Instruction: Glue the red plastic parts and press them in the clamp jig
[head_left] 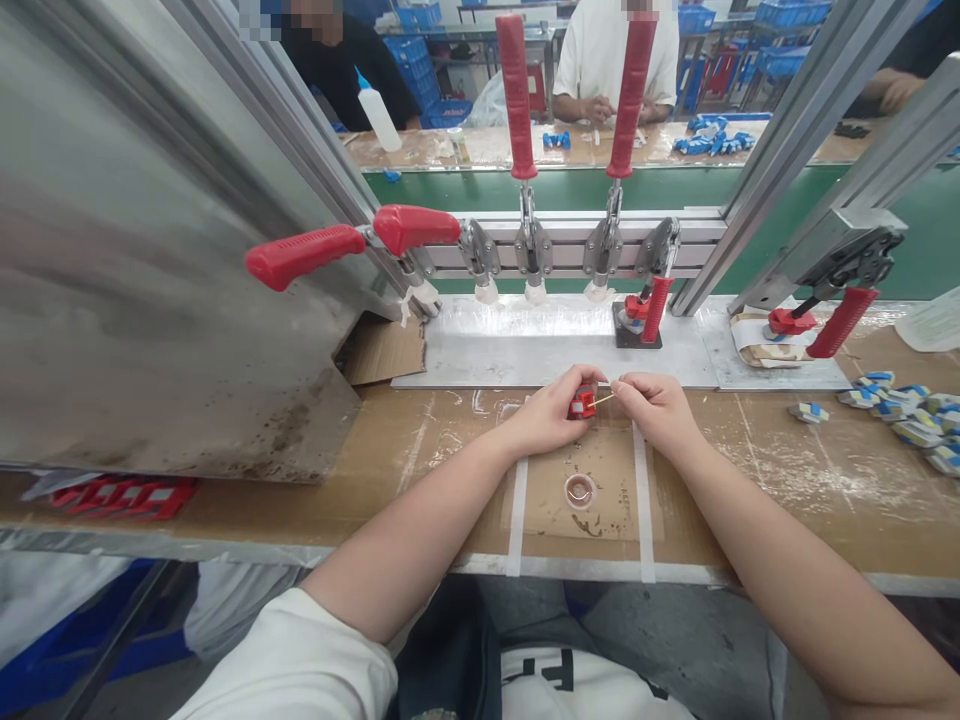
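Observation:
My left hand [559, 410] is closed around a small red plastic part [582, 404] with a pale patch on its face. Between the fingertips of my right hand [656, 408] is a thin pale stick [602, 400], its far end touching or almost touching the red part. Both hands are above the cardboard-covered bench, just in front of the metal base plate [487, 360]. Nearer to me stands a small round cup [580, 491] with a little liquid in it. My left fingers hide much of the red part.
Toggle clamps with red handles [515, 100] line a metal rail ahead. One clamp presses a red piece [637, 308] at the right; another [791, 322] stands farther right. Grey-blue parts [915, 415] lie at right. A metal panel [187, 250] rises at left. Co-workers sit across.

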